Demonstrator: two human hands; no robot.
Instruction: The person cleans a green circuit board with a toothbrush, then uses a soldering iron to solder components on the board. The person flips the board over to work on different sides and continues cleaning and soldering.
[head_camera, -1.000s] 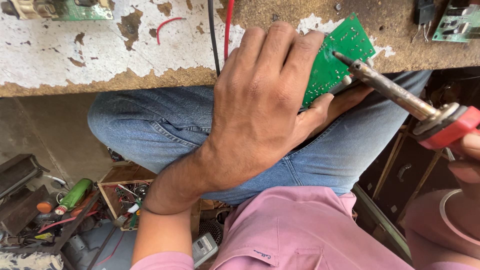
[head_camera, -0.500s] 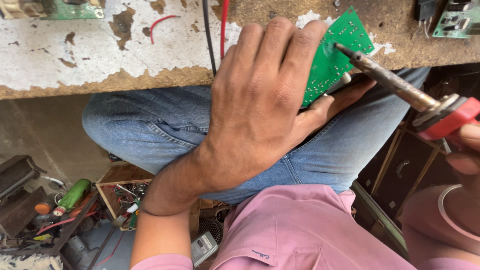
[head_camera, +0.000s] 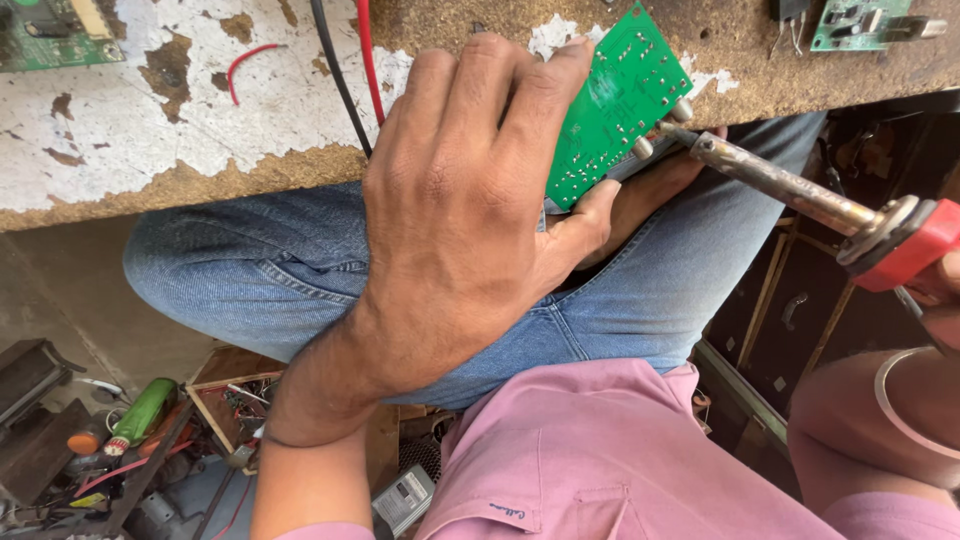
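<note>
Holding the board (head_camera: 612, 105) tilted at the bench (head_camera: 200, 130) edge, my left hand (head_camera: 470, 220) is wrapped around its lower left side, fingers curled over the top edge, thumb pressing from below. Board sits at about 1 o'clock from the hand's middle, green solder side up toward me, half over the bench, half over my lap in jeans (head_camera: 280, 280).

Right hand (head_camera: 940, 300) is mostly out of frame at 3 o'clock; only a bit shows, closed on the red handle of the iron (head_camera: 800, 195). Iron shaft runs from 3 o'clock up-left, and the tip meets the board's right edge near two small silvery cylindrical parts. Touching or just beside a joint, I can't tell; the tip is small and partly hidden.

Progress, as I judge it: soldering is in hand, mid-step. Board is gripped and positioned, and the iron is on or at the spot. No solder wire seen in either hand, so I can't say whether a joint is being made or reheated. How many joints are done can't be read from here.

Other stuff: black and red wires (head_camera: 345, 70) over the bench at 12 o'clock, another board (head_camera: 50, 35) at 10 o'clock, junk tray (head_camera: 230, 400) on the floor at 8 o'clock.
</note>
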